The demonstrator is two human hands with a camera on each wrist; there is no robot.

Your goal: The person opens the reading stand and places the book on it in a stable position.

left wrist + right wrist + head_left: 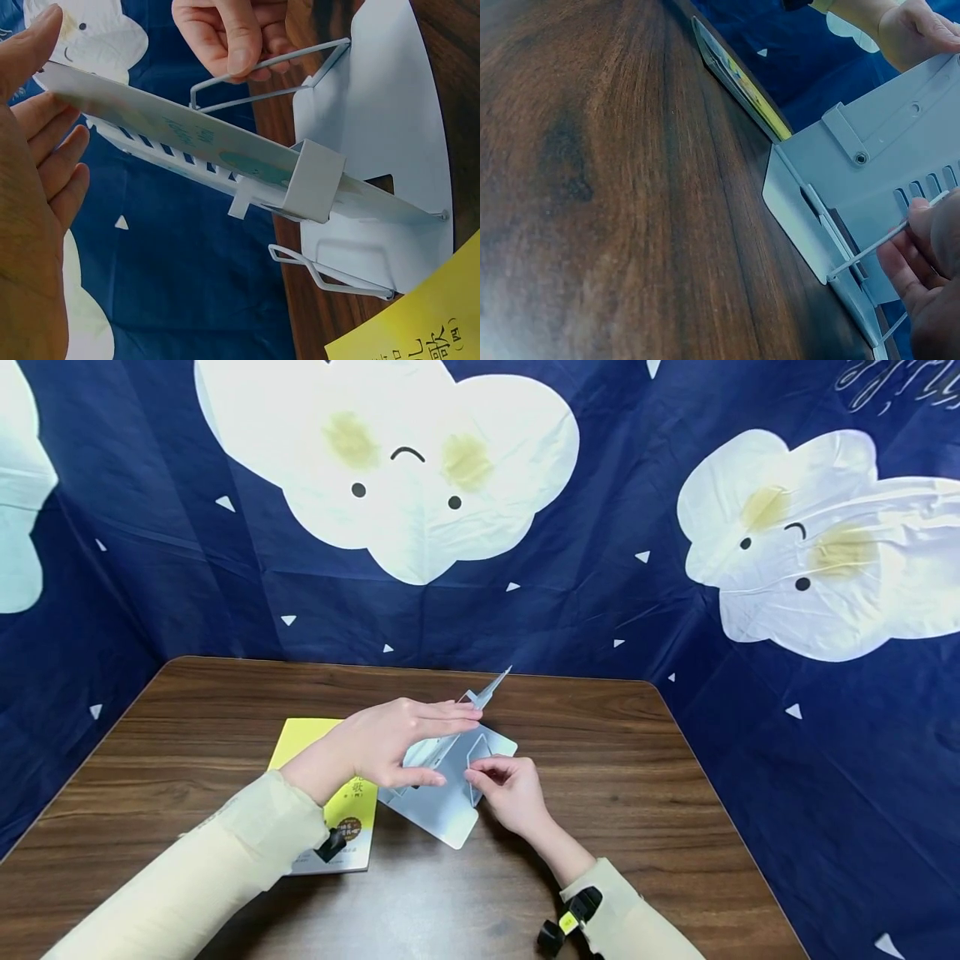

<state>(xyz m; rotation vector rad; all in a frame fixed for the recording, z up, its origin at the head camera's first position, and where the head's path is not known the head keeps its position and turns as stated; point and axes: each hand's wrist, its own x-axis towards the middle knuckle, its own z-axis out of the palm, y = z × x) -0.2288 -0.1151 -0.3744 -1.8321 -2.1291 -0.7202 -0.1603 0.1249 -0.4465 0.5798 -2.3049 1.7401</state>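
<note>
A pale metal book stand (442, 822) sits on the table with its back panel (180, 135) raised at a slant from the flat base (405, 112). My left hand (382, 739) reaches over the panel, its fingers straight and touching the top edge, the thumb held apart on the other side. Between thumb and fingers, my right hand (513, 793) pinches a bent wire leg (866, 253) hinged to the base, behind the panel. A second wire leg (330, 277) stands free near the base's other side. Slots and a riveted metal tab (847, 135) show on the panel.
A yellow and white book (360, 814) lies just left of the stand, partly under my left forearm. The wooden table (600, 735) ends at a dark blue cloth (465, 618) printed with clouds, hanging behind and to the sides.
</note>
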